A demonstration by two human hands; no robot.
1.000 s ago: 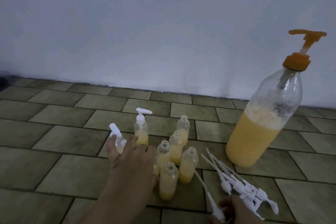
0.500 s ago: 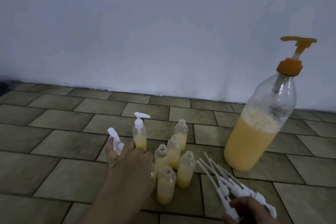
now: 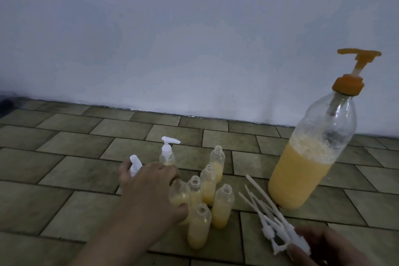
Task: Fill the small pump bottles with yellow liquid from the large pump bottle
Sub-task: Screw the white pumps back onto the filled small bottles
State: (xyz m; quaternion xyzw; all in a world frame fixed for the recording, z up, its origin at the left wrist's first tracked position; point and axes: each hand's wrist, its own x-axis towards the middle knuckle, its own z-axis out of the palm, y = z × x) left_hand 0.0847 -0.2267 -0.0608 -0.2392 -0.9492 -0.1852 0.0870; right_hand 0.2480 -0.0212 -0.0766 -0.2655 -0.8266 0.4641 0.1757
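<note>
Head view, only cam. Left hand (image 3: 151, 185) reaches into the cluster of small bottles (image 3: 222, 205), fingers curled round one open, part-filled small bottle (image 3: 179, 196), thumb at its base. A white capped bottle (image 3: 135, 165) pokes up behind the knuckles; can't tell if the hand touches it. Another capped one (image 3: 167, 153) stands just beyond. Right hand (image 3: 319, 246) pinches a bundle of white pump heads (image 3: 278, 224), dip tubes fanned up-left. Large pump bottle (image 3: 311, 168) stands upright at right on the tiled floor (image 3: 64, 168), roughly half full, apart from both hands.

Smalls all look filled, so imo the step is capping. Tips: lift the gripped bottle straight up since neighbours are touching or nearly so and open, easy to tip. Single out one pump before feeding the tube in, keep bottle vertical, screw snug.
</note>
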